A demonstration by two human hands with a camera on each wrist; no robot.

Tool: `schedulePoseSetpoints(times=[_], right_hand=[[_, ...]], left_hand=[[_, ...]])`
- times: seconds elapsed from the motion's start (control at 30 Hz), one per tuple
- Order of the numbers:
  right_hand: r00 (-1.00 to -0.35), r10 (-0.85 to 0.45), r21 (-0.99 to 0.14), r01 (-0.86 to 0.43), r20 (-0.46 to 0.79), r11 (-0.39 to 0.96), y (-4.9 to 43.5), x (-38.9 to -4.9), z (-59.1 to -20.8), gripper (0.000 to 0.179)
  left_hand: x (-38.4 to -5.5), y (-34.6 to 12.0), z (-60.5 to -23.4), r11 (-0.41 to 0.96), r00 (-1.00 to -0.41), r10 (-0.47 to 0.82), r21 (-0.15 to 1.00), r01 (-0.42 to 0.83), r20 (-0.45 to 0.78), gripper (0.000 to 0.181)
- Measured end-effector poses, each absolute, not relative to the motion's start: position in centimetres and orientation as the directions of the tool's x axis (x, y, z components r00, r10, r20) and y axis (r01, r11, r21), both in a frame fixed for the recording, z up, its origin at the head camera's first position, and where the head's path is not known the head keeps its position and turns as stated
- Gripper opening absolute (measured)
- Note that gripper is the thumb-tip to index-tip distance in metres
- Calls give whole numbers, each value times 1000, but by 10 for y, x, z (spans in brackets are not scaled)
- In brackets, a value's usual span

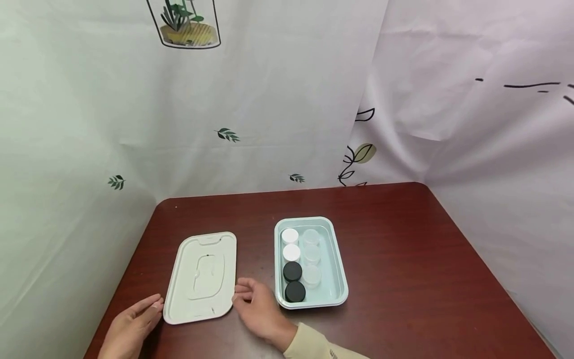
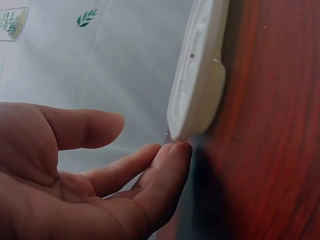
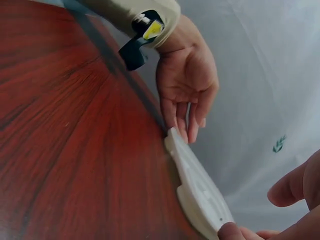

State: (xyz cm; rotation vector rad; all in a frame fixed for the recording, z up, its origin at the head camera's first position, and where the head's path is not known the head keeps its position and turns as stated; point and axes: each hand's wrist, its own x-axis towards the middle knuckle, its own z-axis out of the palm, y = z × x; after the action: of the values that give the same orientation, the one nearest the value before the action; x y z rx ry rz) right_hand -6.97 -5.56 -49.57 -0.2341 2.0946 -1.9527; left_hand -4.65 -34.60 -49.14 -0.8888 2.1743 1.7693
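Observation:
A white rectangular lid (image 1: 204, 284) with a raised outline in its middle lies on the left part of the table. At its left edge, near the front corner, is my left hand (image 1: 133, 326), fingertips right at the rim and thumb apart from the fingers in the left wrist view. My right hand (image 1: 261, 311) sits at the lid's right edge, its fingertips at the rim (image 3: 220, 210) in the right wrist view and its thumb clear of it. Neither hand pinches the lid. Whether every fingertip touches it I cannot tell.
Right of the lid stands a pale blue tray (image 1: 336, 269). Inside are two white-capped jars (image 1: 291, 253), two black-capped jars (image 1: 294, 291) and three clear ones (image 1: 311, 254), in two columns. The dark red table (image 1: 403, 259) meets patterned white cloth (image 1: 278, 99) behind and at the sides.

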Motion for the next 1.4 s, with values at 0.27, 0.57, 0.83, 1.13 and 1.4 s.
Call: schedulePoseSetpoints(times=[0.27,0.57,0.83,1.13,1.4], right_hand=[[-961,-259,-989,67,-100,133,-58,-70,-512,43],[-951,-266,-988,143,-155,61,-60,-75,-514,40],[-943,-292,-987,160,-160,24,-65,-74,-513,36],[-933,-310,-970,221,-182,-98,-69,-76,-514,40],[-934,-323,-978,191,-155,-83,-67,-77,-500,47]], left_hand=[[-48,-342,-496,48,-782,-319,815,-577,-535,70],[-48,-342,-498,59,-793,-311,822,-566,-524,71],[-44,-345,-495,145,-806,-290,808,-571,-517,77],[-43,-348,-490,125,-819,-285,828,-546,-498,73],[-39,-354,-475,143,-839,-266,841,-522,-475,75]])
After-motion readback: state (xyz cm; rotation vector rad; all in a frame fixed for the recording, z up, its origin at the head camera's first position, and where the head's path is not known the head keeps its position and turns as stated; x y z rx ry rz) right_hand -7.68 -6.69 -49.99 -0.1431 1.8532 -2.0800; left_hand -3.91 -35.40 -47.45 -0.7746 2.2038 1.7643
